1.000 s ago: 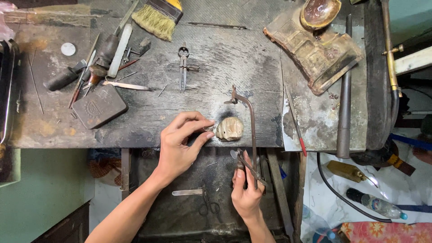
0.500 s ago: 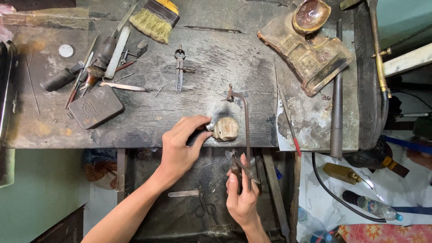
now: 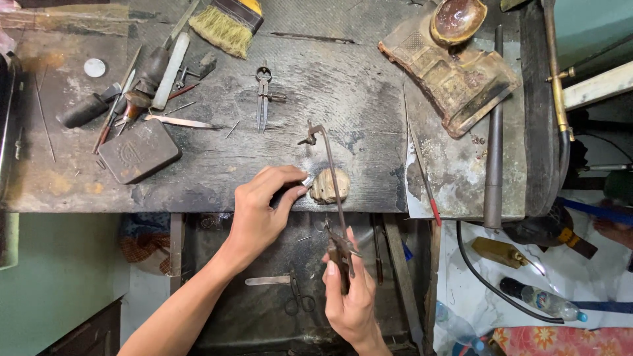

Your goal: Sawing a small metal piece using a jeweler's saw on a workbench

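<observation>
My left hand [image 3: 264, 214] rests at the front edge of the workbench [image 3: 198, 178], fingers curled and pressed together, thumb and fingertips pinching a small metal piece [image 3: 307, 181] against the wooden bench pin [image 3: 328, 186]. The piece is tiny and bright; I cannot make out its shape. The pin juts from the bench edge, just beside my fingertips and touching the piece.

My right hand [image 3: 353, 296] is below the bench, over the dark tray [image 3: 264, 316], closed around the handle of a jeweller's saw [image 3: 333, 191]. My fingers wrap the handle fully, thumb along its side. The saw frame runs up from my fist, past the right side of the pin, and bends over at the top above the bench surface.

A pair of dividers [image 3: 263, 95] lies further back on the bench, well apart from both hands.
</observation>
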